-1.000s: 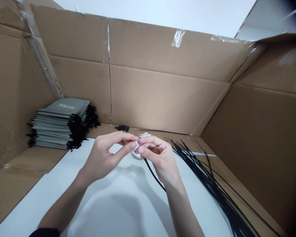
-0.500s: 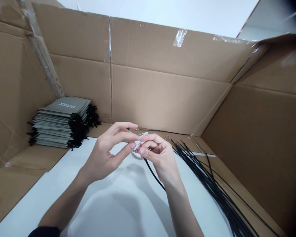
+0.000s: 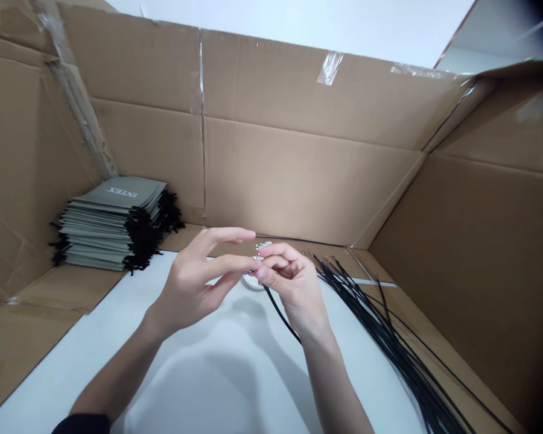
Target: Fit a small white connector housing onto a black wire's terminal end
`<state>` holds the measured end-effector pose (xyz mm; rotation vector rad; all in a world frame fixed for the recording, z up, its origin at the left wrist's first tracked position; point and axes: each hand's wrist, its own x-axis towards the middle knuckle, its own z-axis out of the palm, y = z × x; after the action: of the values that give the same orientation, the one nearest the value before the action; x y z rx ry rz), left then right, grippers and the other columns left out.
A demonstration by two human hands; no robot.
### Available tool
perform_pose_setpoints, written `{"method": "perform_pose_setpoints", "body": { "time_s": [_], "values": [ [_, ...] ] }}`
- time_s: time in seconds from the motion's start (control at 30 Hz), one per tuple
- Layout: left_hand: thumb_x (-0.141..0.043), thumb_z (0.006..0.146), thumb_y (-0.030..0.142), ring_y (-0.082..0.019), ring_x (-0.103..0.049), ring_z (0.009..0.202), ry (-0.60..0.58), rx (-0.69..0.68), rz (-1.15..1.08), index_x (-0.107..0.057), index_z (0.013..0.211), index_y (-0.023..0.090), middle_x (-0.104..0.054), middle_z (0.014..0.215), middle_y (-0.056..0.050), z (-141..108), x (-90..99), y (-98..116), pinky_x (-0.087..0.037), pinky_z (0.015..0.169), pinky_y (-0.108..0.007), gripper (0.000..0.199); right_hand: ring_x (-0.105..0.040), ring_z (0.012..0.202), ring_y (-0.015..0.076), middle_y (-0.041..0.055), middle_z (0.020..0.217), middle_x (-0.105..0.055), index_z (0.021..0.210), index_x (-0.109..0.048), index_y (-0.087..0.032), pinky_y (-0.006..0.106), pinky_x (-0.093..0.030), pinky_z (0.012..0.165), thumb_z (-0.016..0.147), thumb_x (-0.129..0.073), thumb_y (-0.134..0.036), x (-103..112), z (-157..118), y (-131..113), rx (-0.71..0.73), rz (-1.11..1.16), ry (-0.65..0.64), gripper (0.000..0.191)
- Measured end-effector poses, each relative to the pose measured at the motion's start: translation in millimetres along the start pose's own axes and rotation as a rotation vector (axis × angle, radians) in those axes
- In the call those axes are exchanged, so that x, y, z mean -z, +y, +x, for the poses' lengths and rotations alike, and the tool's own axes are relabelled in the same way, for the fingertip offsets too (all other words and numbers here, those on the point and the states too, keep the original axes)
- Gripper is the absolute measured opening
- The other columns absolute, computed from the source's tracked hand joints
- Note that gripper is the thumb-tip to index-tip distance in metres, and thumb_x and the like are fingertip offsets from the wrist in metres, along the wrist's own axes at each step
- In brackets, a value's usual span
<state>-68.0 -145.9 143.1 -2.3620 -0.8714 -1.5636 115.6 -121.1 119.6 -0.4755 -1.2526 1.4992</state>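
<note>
A black cable [image 3: 280,313] hangs from my right hand [image 3: 294,286], whose thumb and fingers are closed on its upper end. Thin pale wire ends [image 3: 256,259] poke out of that end between the two hands. My left hand [image 3: 203,271] reaches in from the left, with index finger and thumb brought together at these wires and the other fingers stretched out above. The left thumb tip is mostly hidden. Just behind the fingertips sits a white round dish or roll [image 3: 252,283], partly covered, with a cluster of small white pieces [image 3: 263,245] above it.
A bundle of black cables [image 3: 380,337] lies along the right side of the white table [image 3: 194,374]. At the back left is a stack of grey pouches [image 3: 113,223] with black cords, marked INTEX. Tall cardboard walls [image 3: 308,175] enclose the table on three sides.
My left index finger has come down onto the wire ends, over the thumb. My right hand keeps its hold on the cable, almost unmoved.
</note>
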Motion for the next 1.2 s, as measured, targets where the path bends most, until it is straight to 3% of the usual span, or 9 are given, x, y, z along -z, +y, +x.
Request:
{"method": "perform_pose_setpoints", "body": {
  "time_s": [0.13, 0.33, 0.6, 0.77, 0.93, 1.07, 1.2],
  "values": [
    [-0.075, 0.087, 0.006, -0.012, -0.069, 0.107, 0.042, -0.066, 0.096, -0.074, 0.096, 0.025, -0.07, 0.12, -0.001, -0.2, -1.1, -2.1, -0.056, 0.093, -0.022, 0.021, -0.061, 0.066, 0.0055, -0.0025, 0.076, -0.074, 0.095, -0.075, -0.022, 0.015, -0.05, 0.068, 0.079, -0.09, -0.029, 0.4, 0.8, 3.0, 0.049, 0.006, 0.052, 0.023],
    [-0.079, 0.085, 0.009, -0.012, -0.068, 0.102, 0.066, -0.043, 0.125, -0.071, 0.091, 0.022, -0.072, 0.116, 0.0, 0.5, -3.3, -3.6, -0.055, 0.089, -0.023, 0.016, -0.061, 0.067, 0.0061, -0.0027, 0.076, -0.074, 0.096, -0.074, -0.023, 0.015, -0.049, 0.066, 0.079, -0.091, -0.029, -2.3, 1.8, 8.4, 0.107, -0.018, 0.119, 0.025],
    [-0.077, 0.086, 0.007, -0.016, -0.066, 0.102, 0.084, -0.184, 0.2, -0.069, 0.099, 0.024, -0.073, 0.108, 0.001, -2.6, -6.9, -13.6, -0.052, 0.095, -0.03, 0.023, -0.067, 0.079, 0.0086, -0.0018, 0.085, -0.074, 0.104, -0.071, -0.022, 0.018, -0.053, 0.076, 0.087, -0.083, -0.026, -3.9, -0.2, 6.0, 0.174, -0.119, 0.081, 0.022],
    [-0.07, 0.093, 0.013, -0.015, -0.063, 0.107, -0.074, -0.079, 0.127, -0.066, 0.097, 0.023, -0.072, 0.108, 0.001, -1.5, -0.6, -10.7, -0.047, 0.1, -0.03, 0.012, -0.068, 0.077, 0.0099, -0.0018, 0.084, -0.074, 0.11, -0.067, -0.023, 0.02, -0.054, 0.075, 0.087, -0.082, -0.023, -0.6, -4.5, -0.4, 0.251, -0.334, 0.063, 0.027],
    [-0.059, 0.099, 0.013, -0.01, -0.06, 0.11, -0.25, 0.091, 0.101, -0.063, 0.101, 0.024, -0.069, 0.111, 0.005, 0.1, 3.5, -6.5, -0.042, 0.096, -0.025, 0.013, -0.068, 0.081, 0.0101, -0.0046, 0.087, -0.073, 0.116, -0.063, -0.027, 0.022, -0.053, 0.081, 0.092, -0.075, -0.02, 4.3, -10.9, -4.9, 0.307, -0.617, 0.062, 0.028],
    [-0.055, 0.101, 0.015, -0.009, -0.059, 0.107, -0.326, 0.148, 0.095, -0.063, 0.099, 0.024, -0.068, 0.11, 0.006, 0.5, 5.8, -6.8, -0.041, 0.094, -0.024, 0.011, -0.067, 0.083, 0.0099, -0.0069, 0.084, -0.072, 0.116, -0.06, -0.028, 0.02, -0.051, 0.073, 0.093, -0.07, -0.015, 6.2, -13.0, -8.2, 0.255, -0.702, -0.006, 0.029],
    [-0.058, 0.1, 0.018, -0.009, -0.06, 0.107, -0.321, 0.153, 0.018, -0.064, 0.102, 0.025, -0.068, 0.112, 0.005, 1.2, 8.2, -6.9, -0.043, 0.094, -0.024, 0.01, -0.068, 0.084, 0.011, -0.0068, 0.084, -0.071, 0.116, -0.057, -0.028, 0.021, -0.05, 0.071, 0.095, -0.069, -0.017, 5.7, -13.9, -10.3, 0.168, -0.663, -0.05, 0.027]
  ]
}}
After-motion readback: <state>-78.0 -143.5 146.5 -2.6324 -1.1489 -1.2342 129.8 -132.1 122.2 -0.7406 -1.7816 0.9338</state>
